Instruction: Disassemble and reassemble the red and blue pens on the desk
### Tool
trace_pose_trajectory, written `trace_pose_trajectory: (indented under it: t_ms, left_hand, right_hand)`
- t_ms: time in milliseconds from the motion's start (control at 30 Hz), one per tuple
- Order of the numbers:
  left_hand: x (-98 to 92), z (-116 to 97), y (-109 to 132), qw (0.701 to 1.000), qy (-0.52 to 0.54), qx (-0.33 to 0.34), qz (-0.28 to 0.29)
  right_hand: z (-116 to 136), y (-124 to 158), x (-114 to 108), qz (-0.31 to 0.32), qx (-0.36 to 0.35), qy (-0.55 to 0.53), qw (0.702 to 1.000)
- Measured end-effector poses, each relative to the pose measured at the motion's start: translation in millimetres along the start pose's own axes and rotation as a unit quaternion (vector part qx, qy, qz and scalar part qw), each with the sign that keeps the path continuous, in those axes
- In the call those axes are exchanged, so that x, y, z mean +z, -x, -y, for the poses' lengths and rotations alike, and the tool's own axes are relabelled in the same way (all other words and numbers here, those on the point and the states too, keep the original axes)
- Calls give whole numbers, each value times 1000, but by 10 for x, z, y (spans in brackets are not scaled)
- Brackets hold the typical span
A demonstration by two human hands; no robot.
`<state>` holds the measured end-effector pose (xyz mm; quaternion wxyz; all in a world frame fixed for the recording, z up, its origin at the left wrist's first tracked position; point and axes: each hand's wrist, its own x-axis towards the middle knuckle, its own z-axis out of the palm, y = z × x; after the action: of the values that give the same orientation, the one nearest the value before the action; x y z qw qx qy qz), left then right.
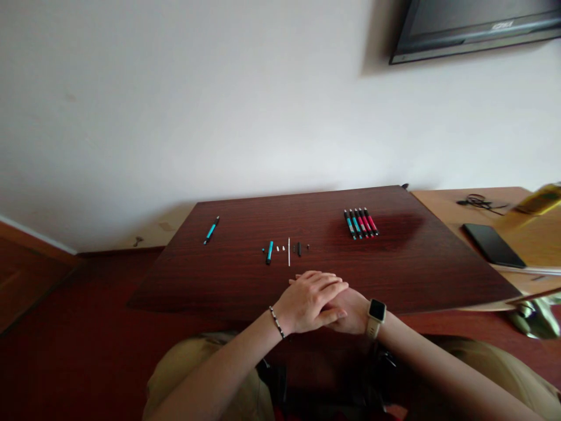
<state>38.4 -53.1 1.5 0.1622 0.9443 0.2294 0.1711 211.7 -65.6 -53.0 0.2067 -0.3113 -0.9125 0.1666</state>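
My left hand [312,301] lies flat across my right hand [350,309] at the table's near edge, fingers stretched and nothing held. Most of the right hand is covered; its fingertips seem to stick out straight beyond the left one. Just past them is a row of pen parts: a teal pen barrel [270,252], a white refill [288,252], a black grip piece [299,249], a small white piece [283,248] with another beside it, and tiny bits at both ends. A teal-and-black pen [211,230] lies far left. Several teal and red pens [360,223] line up at right.
The dark wooden table [245,219] stands against a white wall. A lighter desk [442,204] adjoins it at right, holding a black phone-like slab [493,244], a cable [480,202] and a yellow object [541,200]. A screen [477,29] hangs above.
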Motion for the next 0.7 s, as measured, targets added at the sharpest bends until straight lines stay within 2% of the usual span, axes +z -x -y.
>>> trace_pose_trajectory:
  t_ms: [100,333,567,700]
  left_hand:
    - [22,-13,8,1000,4,-12,-6]
    - [40,-7,6,999,4,-30,-12]
    - [30,-17,16,1000,0,-24,-17]
    - [26,-19,19,1000,1,-20,-18]
  right_hand:
    - [-7,-2,-19,15,-11,-12,1000]
    - [70,-57,-225,15,-21,-59,998]
    - [-15,-12,-50,14,-22,-18,1000]
    - [-6,-6,-66,17,-30,-13,999]
